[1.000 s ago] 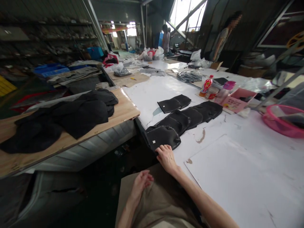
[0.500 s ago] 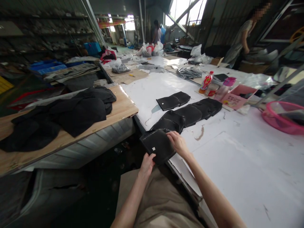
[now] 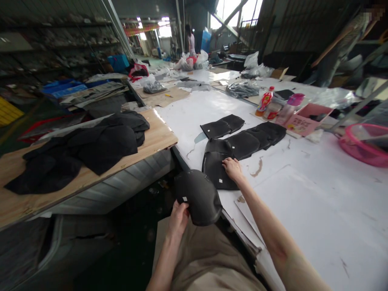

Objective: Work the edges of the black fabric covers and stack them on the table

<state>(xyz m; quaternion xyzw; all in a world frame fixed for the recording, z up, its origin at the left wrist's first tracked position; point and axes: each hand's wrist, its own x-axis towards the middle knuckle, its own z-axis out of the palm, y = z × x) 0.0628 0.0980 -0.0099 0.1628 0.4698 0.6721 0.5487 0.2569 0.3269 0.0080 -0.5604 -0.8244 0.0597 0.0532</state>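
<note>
My left hand (image 3: 179,214) grips the left edge of a black piece (image 3: 198,196) with a small white label, held over the gap at the table's edge. My right hand (image 3: 233,167) rests on another black piece (image 3: 216,169) at the near end of an overlapping row on the white table (image 3: 291,194); its fingers are bent on the surface, and whether they pinch it is hidden. The row (image 3: 257,139) runs away to the right. Beyond it lies a separate black piece (image 3: 222,126).
A wooden board (image 3: 159,141) with black cloth (image 3: 103,141) stands left, across a dark gap. At right are a bottle (image 3: 265,101), a pink box (image 3: 309,119) and a pink basket (image 3: 363,151). One person (image 3: 341,48) is at the back right, another (image 3: 190,42) farther off.
The labelled piece in my left hand has come away from the row and turned. My right hand has let go of it and moved forward onto the row. The person at right has moved rightward.
</note>
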